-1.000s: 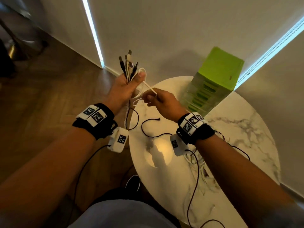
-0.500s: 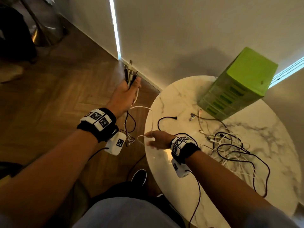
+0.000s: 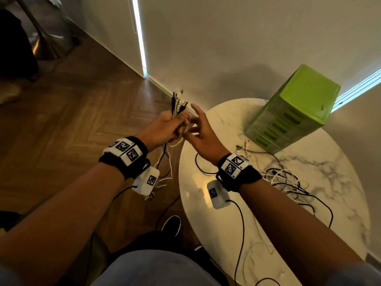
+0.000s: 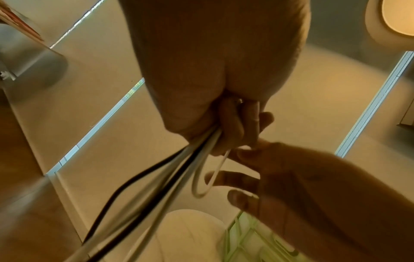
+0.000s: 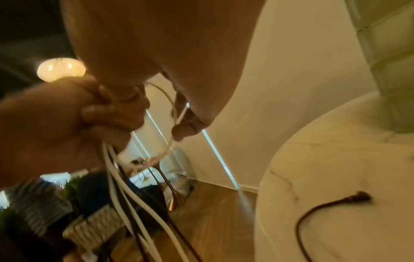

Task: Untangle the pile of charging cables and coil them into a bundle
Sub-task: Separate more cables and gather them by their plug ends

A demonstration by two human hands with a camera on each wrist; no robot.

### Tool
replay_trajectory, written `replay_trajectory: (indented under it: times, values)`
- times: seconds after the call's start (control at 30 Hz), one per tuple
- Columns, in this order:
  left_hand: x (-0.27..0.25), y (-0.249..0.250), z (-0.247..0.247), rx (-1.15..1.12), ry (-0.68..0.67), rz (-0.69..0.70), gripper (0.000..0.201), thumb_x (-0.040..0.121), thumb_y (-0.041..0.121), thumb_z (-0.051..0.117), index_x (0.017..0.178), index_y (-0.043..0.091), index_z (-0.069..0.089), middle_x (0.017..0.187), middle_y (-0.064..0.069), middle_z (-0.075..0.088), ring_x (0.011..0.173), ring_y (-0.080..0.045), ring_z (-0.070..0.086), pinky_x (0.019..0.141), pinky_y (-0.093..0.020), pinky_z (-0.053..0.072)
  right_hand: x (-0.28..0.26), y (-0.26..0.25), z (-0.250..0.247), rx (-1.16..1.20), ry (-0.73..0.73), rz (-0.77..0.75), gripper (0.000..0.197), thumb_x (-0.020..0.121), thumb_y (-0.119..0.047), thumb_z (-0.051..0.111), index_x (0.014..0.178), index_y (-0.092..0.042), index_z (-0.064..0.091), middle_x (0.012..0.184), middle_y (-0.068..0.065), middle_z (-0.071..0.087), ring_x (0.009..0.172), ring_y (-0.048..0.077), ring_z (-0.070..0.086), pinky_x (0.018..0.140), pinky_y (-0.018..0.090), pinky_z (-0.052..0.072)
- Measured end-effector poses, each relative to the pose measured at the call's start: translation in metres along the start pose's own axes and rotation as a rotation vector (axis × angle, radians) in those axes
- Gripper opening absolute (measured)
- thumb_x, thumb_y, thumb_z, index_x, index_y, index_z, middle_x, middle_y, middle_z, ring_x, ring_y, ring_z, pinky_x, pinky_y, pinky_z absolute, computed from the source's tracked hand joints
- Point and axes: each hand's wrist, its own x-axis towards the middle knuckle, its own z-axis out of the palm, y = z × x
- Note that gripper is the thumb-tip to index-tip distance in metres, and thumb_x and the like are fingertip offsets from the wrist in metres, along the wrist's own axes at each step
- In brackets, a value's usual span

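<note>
Beyond the 9 o'clock edge of the counter (image 3: 203, 230), left hand (image 3: 162, 129) grips the upright cable bundle (image 3: 176, 106); right hand (image 3: 203, 137) at its 3 o'clock pinches a white loop (image 4: 194, 179), other fingers (image 3: 196, 112) spread; tangled pile (image 3: 288, 182) lies on counter

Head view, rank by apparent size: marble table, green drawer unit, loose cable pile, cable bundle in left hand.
1. marble table
2. green drawer unit and loose cable pile: similar spread, too close to rank
3. cable bundle in left hand

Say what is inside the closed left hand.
The left hand grips black and white cables; plugs stick out above, the rest hangs below. Its fingers cover the gripped stretch.
</note>
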Motion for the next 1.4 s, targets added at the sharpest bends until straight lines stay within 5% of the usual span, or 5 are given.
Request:
replay_trajectory:
  times: [0.27,0.43,0.8,1.0,1.4]
  values:
    - [0.012,-0.003,-0.007,-0.142,0.231,-0.020,0.046,0.107,0.045,0.036,0.097,0.008,0.061,0.093,-0.011,0.076,0.083,-0.028,0.074,0.074,-0.035,0.060,-0.018,0.006,-0.022,-0.009,0.022,-0.054,0.019,0.092,0.011,0.050,0.093,-0.006,0.060,0.103,0.010,0.070,0.111,0.021,0.066,0.098,0.040,0.052]
    - [0.019,0.005,-0.010,-0.113,0.214,-0.017,0.056,0.108,0.046,0.030,0.090,0.008,0.067,0.099,-0.012,0.078,0.097,-0.029,0.075,0.085,-0.037,0.059,-0.041,0.027,-0.020,-0.430,-0.475,0.018,0.033,0.087,0.000,0.056,0.115,-0.016,0.063,0.129,-0.001,0.066,0.129,0.015,0.054,0.121,0.047,0.027]
    - [0.030,-0.004,0.015,0.497,0.115,0.090,0.063,0.096,0.073,0.027,0.125,0.027,0.058,0.112,0.004,0.056,0.131,-0.025,0.041,0.116,-0.052,0.027,-0.007,-0.018,0.002,-0.033,-0.026,0.100,0.031,0.107,-0.027,0.044,0.131,-0.008,0.051,0.112,0.002,0.068,0.102,0.003,0.066,0.092,0.032,0.055]
    - [0.041,0.022,0.019,-0.015,0.259,0.143,0.100,0.092,0.013,0.073,0.158,0.021,-0.002,0.112,-0.003,0.063,0.091,-0.001,0.069,0.075,-0.015,0.055,-0.015,-0.023,-0.003,0.031,0.060,0.169,0.021,0.109,-0.020,0.038,0.105,-0.006,0.053,0.085,-0.005,0.068,0.077,0.000,0.068,0.071,0.014,0.049]
    - [0.057,0.030,0.040,0.217,0.024,0.316,0.025,0.097,0.015,0.066,0.112,0.013,0.046,0.101,0.002,0.062,0.087,-0.001,0.063,0.079,-0.022,0.053,-0.015,-0.032,-0.023,0.108,-0.001,0.237,0.029,0.107,-0.027,0.034,0.134,-0.021,0.043,0.076,-0.002,0.044,0.060,0.013,0.045,0.062,0.035,0.050]
